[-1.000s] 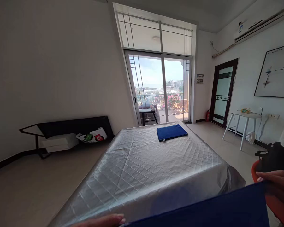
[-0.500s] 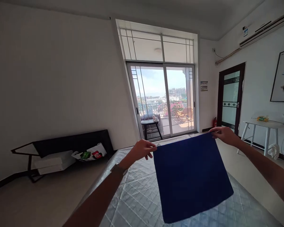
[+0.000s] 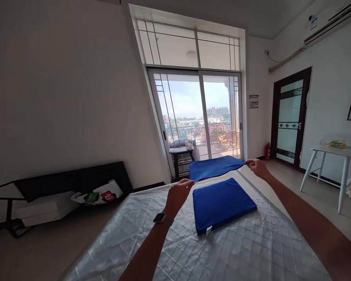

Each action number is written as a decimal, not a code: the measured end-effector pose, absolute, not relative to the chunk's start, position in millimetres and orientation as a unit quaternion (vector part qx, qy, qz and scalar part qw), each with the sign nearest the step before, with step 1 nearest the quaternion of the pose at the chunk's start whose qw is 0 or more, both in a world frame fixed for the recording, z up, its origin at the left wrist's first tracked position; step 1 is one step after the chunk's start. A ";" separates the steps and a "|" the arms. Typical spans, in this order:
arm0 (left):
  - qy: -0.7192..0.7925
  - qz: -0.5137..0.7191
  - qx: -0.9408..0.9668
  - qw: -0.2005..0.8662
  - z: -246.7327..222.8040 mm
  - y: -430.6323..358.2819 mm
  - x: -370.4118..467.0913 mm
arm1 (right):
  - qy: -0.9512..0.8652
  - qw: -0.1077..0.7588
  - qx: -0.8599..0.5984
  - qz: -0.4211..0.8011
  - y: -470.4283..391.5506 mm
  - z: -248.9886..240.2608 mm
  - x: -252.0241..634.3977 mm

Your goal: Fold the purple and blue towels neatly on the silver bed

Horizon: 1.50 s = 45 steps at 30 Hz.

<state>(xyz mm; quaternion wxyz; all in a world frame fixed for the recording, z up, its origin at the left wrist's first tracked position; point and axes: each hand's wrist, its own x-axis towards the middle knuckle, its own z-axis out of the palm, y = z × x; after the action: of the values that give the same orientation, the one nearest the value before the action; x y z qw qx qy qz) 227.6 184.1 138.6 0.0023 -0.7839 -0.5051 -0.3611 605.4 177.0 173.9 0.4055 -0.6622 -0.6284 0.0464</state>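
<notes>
A blue cloth (image 3: 215, 167) is stretched in the air, its far side swung up and away. My left hand (image 3: 179, 191) pinches its near left corner, and a watch sits on that wrist. At the cloth's right corner, my right hand (image 3: 256, 168) is closed on the edge. Below and nearer, a blue folded stack (image 3: 222, 205) with a small white tag lies on the silver quilted surface (image 3: 240, 249).
Left, a black rack (image 3: 73, 179) holds white boxes and a printed bag (image 3: 101, 195). Beyond are a stool (image 3: 181, 150) and glass sliding doors (image 3: 181, 105). Right, a white table (image 3: 339, 150) carries a yellow packet (image 3: 337, 144), near a dark-framed door (image 3: 291, 117).
The held cloth, hanging down in front before, has swung forward and up, uncovering the blue stack. Both hands keep their hold, and the camera view has shifted.
</notes>
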 end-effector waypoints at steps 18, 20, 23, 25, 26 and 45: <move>-0.522 -0.151 -0.839 0.023 -23.8 128.4 227.6 | -0.646 0.271 -0.709 0.078 121.8 3.5 615.0; -0.522 -0.159 -0.838 0.011 -27.8 124.9 226.8 | -0.650 0.243 -0.716 0.080 118.6 -2.4 614.3; -0.514 -0.177 -0.839 -0.008 -26.6 123.6 226.5 | -0.665 0.235 -0.705 0.078 117.1 -7.8 614.0; -0.510 -0.179 -0.841 -0.022 -22.7 124.5 227.3 | -0.681 0.246 -0.684 0.087 117.6 -9.5 614.1; -0.510 -0.176 -0.841 -0.029 -20.4 125.1 228.2 | -0.688 0.255 -0.674 0.094 117.8 -10.1 614.1; -0.424 -0.119 -0.897 0.045 -58.2 -32.6 96.6 | -0.717 0.281 -0.584 0.259 -57.9 11.1 530.8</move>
<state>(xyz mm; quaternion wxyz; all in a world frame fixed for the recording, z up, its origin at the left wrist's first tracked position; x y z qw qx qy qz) 96.6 -32.6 -58.2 0.0454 -0.8965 -0.4242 -0.1195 530.8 -57.9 11.1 0.2810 -0.5838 -0.7165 0.2585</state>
